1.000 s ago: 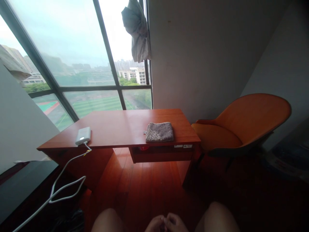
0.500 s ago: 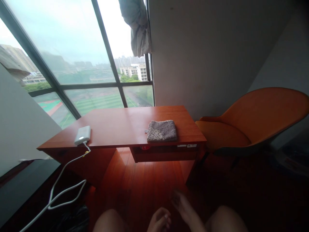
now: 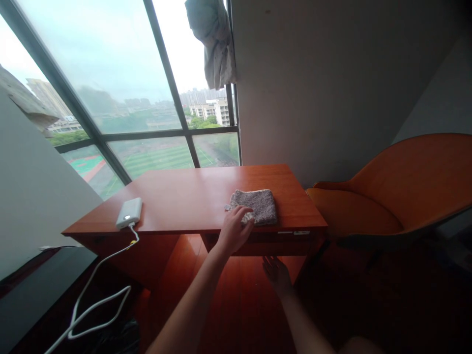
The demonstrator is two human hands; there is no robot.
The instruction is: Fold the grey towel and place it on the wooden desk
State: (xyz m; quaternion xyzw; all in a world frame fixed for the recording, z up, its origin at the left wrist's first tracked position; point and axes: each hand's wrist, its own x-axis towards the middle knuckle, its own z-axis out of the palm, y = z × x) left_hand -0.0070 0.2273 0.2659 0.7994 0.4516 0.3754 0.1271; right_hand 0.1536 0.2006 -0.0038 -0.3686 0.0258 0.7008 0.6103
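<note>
A folded grey-brown fleecy cloth (image 3: 262,202) lies near right on the glossy reddish wooden desk (image 3: 184,196), likely for easy reach; the left hand (image 3: 236,228), open, overlaps it, contact unclear; the right hand (image 3: 278,276), nearer, is open

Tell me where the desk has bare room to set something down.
On the desk, the widest bare patch lies between the white device and folded cloth, back toward the window. A smaller one lies between the cloth and the desk's right edge. The near edge is crowded at the cloth, where the left hand hides its near-left corner.
</note>
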